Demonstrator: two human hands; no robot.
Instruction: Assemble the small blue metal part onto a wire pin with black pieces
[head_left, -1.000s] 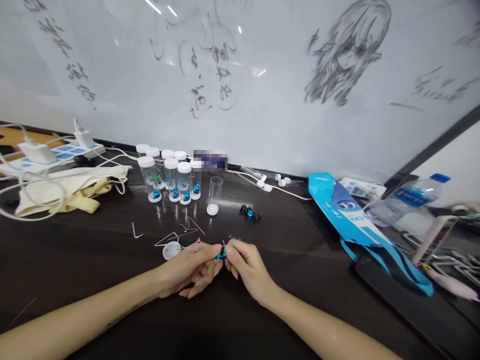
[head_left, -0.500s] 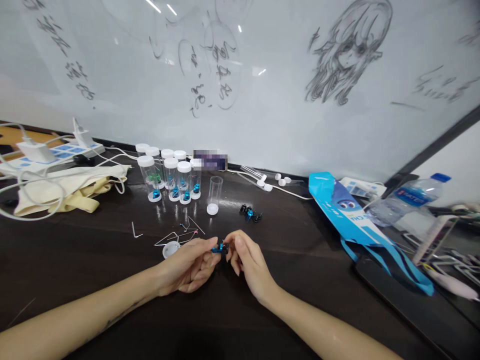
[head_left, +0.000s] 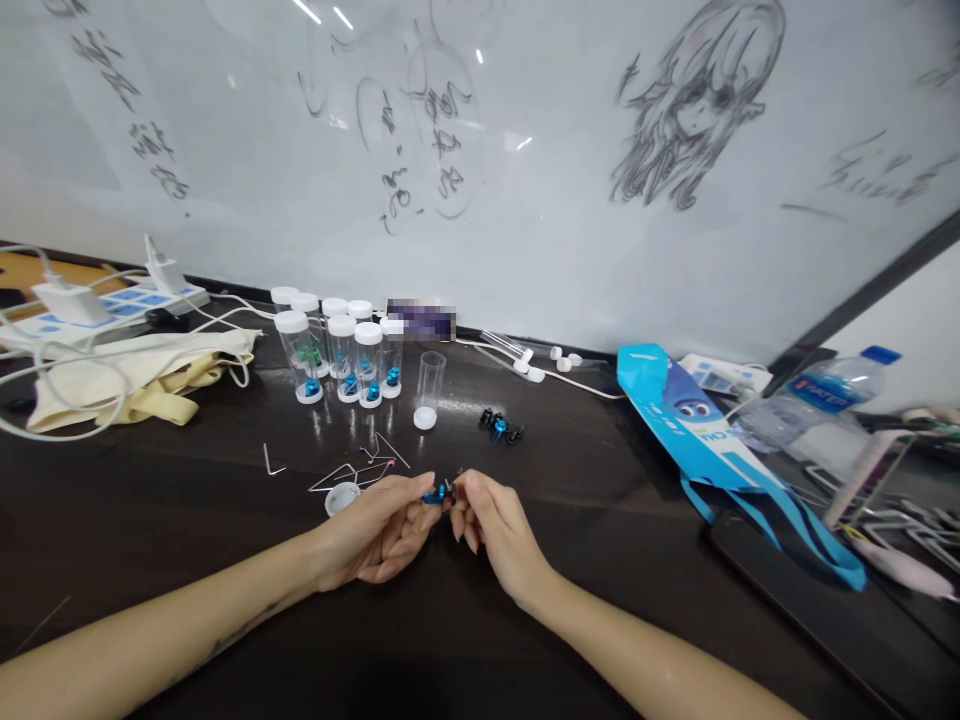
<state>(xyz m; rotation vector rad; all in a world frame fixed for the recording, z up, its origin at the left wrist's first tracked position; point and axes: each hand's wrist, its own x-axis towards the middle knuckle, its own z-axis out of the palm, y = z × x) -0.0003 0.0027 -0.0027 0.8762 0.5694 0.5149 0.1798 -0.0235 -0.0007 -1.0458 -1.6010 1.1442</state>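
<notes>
Between thumb and fingers, my left hand [head_left: 386, 530] holds a small blue and black part [head_left: 435, 496]. My right hand [head_left: 491, 520] pinches the black end of that same part from the right. Just left of my left hand lies a white cap [head_left: 343, 499] beside thin bent wires [head_left: 367, 468]. An open clear tube [head_left: 430, 385] stands on its white base beyond my hands. Small black pieces with a blue one [head_left: 500, 427] lie in a pile to its right.
Several white-capped tubes [head_left: 368, 360] with small coloured parts stand at the back left. Left of them are a cream cloth bag [head_left: 150, 375] and power strips. On the right lie a blue bag [head_left: 675, 410], a bottle [head_left: 832, 390] and a black mat [head_left: 810, 610].
My right fingertips have shifted slightly and closed onto the black end of the part. My left hand has stayed nearly still.
</notes>
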